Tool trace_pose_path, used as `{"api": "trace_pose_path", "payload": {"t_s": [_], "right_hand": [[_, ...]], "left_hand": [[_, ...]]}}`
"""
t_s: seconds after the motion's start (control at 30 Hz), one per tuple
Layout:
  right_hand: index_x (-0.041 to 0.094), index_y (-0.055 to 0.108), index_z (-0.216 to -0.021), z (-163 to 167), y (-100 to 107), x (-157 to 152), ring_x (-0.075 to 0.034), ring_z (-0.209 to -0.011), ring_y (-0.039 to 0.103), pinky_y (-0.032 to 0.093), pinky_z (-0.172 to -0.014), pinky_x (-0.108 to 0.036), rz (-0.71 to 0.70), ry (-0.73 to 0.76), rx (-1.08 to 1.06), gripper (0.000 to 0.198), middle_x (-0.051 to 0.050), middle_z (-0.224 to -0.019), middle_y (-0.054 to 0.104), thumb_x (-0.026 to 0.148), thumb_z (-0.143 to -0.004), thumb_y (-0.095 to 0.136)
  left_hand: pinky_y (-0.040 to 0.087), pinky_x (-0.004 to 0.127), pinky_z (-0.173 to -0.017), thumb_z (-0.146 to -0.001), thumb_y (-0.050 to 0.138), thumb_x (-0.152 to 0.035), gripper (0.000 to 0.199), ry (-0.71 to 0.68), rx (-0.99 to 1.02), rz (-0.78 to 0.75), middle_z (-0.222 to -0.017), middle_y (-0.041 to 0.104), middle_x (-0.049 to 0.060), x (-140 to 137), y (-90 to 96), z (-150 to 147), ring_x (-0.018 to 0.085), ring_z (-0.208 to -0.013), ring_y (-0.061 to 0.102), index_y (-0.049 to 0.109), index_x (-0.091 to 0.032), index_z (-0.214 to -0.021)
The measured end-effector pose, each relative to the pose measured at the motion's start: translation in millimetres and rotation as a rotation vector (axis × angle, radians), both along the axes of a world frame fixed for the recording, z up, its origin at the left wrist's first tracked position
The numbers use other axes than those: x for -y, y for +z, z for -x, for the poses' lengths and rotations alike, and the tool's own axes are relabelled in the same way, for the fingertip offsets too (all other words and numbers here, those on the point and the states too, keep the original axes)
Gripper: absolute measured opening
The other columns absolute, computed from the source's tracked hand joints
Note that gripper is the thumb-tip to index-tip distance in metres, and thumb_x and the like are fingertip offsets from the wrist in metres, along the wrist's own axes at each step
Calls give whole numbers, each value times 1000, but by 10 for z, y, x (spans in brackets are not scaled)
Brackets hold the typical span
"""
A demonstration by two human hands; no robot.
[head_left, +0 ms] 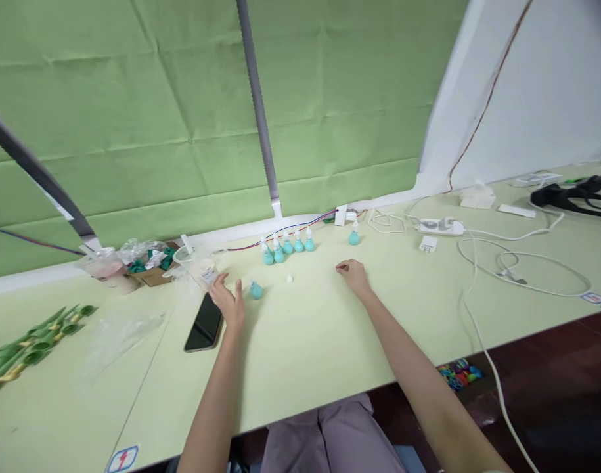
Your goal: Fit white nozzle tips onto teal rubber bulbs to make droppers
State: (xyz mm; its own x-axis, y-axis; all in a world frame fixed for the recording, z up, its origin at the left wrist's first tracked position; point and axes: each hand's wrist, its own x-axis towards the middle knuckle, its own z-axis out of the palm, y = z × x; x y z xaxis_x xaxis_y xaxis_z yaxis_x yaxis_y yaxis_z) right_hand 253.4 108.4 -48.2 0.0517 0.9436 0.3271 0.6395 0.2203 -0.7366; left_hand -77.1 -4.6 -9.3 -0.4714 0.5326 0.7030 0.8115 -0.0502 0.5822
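My left hand hovers by the phone and a plastic drink cup, its fingers apart and nothing in them. Just right of it sits a small round turquoise bottle without a tall white top. A small white cap lies on the table between my hands. My right hand is closed, fingers curled together low over the table; whatever it may hold is hidden. Behind it stands one turquoise bottle with a white pointed top. Several matching bottles stand grouped further left.
A second drink cup and an open cardboard box stand at the back left. Green artificial stems and a clear plastic bag lie left. A power strip and loose white cables spread over the right side.
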Motion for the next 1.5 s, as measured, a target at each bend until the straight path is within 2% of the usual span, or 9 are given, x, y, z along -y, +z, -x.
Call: {"api": "trace_pose_path", "payload": {"t_s": [0.2,0.4,0.53,0.63,0.7,0.8,1.17,1.4,1.5], "right_hand": [[15,67,-80,-21,-11,8,-12,-64,56,45,-71,-26,14,-8,36,16,-5,-80,62,13,-69,57],[21,60,-107,161,234,274,-12,-62,54,46,-65,-30,-167,-101,113,30,-6,-99,54,23,-79,51],[29,53,-117,466,486,587,-12,-75,57,48,-63,-25,-257,309,-18,37,-5,-110,50,30,-81,53],[30,51,-120,652,537,732,-14,-91,57,51,-69,-25,-197,631,-103,39,-4,-117,51,32,-81,54],[29,57,-114,715,510,767,-14,-93,57,51,-71,-25,-155,720,-92,32,-3,-111,56,32,-83,52],[29,58,-112,745,443,779,-14,-94,57,50,-74,-25,-185,690,-9,28,-2,-111,58,31,-85,50],[22,63,-89,744,312,789,-12,-86,57,42,-71,-24,-723,523,472,20,-2,-100,63,17,-89,43],[17,57,-82,797,344,765,-15,-83,53,38,-63,-25,-679,551,657,19,-6,-93,61,15,-90,39],[17,54,-85,801,357,758,-15,-83,53,40,-64,-26,-575,613,633,17,-6,-92,60,16,-90,38]], "left_hand": [[37,45,-90,-69,62,-44,62,-269,-31,153,-118,44,10,-62,-116,22,24,-103,47,37,-23,-121],[41,35,-84,-83,43,-38,29,-481,50,339,-100,59,8,-75,-144,-86,20,-95,54,53,-17,-100],[41,34,-80,-85,39,-38,29,-514,-110,380,-93,60,7,12,-61,-406,19,-88,54,53,-17,-100],[40,34,-78,-84,42,-35,27,-601,-283,446,-94,61,7,70,-27,-612,20,-88,53,53,-18,-102],[39,34,-77,-84,43,-33,26,-649,-370,490,-95,62,7,84,-23,-681,20,-89,53,53,-18,-103],[39,34,-77,-84,44,-31,25,-670,-459,521,-94,62,7,77,-31,-709,20,-89,53,54,-18,-103],[39,32,-73,-86,42,-31,25,-648,-581,512,-88,62,6,62,-67,-732,19,-84,54,54,-18,-102],[37,32,-70,-87,38,-30,22,-605,-771,513,-82,59,6,71,-17,-718,19,-81,52,54,-17,-96],[36,32,-70,-87,39,-31,20,-605,-782,508,-79,58,6,74,-6,-711,19,-81,52,54,-18,-91]]}}
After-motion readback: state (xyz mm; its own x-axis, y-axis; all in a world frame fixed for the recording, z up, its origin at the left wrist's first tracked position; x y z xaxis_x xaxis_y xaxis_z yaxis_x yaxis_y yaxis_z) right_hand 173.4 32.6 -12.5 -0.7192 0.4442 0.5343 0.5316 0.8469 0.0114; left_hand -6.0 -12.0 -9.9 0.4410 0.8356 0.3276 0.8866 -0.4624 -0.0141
